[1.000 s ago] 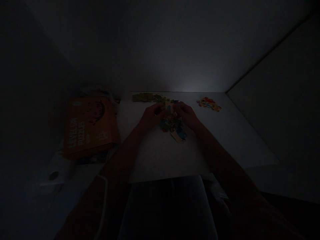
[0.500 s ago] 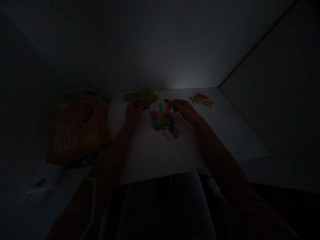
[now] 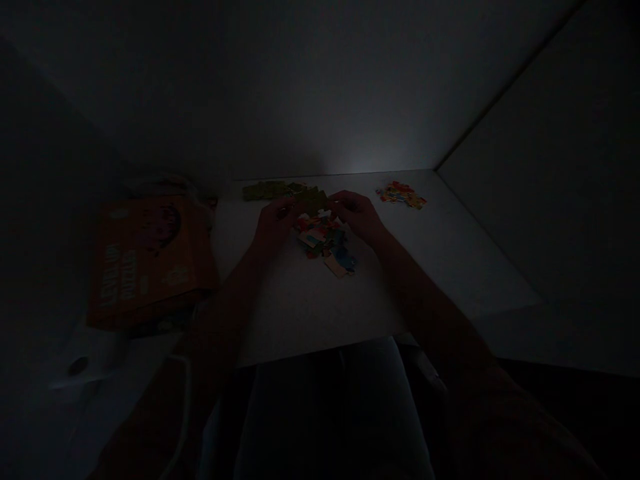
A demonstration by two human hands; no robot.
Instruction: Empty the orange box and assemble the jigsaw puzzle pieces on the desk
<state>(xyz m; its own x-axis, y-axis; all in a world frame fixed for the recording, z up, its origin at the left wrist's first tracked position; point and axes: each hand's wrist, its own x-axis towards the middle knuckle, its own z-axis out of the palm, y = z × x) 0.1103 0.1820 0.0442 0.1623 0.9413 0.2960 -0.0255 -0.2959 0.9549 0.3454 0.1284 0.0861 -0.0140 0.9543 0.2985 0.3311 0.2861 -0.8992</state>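
Observation:
In the dim head view, several green puzzle pieces (image 3: 310, 199) lie between my two hands, above a mixed pile of colourful pieces (image 3: 320, 235). My left hand (image 3: 276, 217) has its fingers curled at the left edge of the green pieces. At their right edge is my right hand (image 3: 356, 210), fingers bent and thumb side toward the pile. What either set of fingertips grips is too dark to make out. A pale piece with blue beside it (image 3: 339, 265) lies at the pile's near end. More green pieces (image 3: 265, 191) are behind my left hand.
On the right, a small heap of red and yellow pieces (image 3: 401, 195) lies on the white table (image 3: 300, 313). An orange puzzle box (image 3: 150, 257) is to the left, with a pale cable (image 3: 186, 400) near my left forearm. A wall rises behind the table.
Green pieces now show between my hands, where a pale and red piece was. My right hand has shifted slightly left, and a pale piece with teal now lies on the pile.

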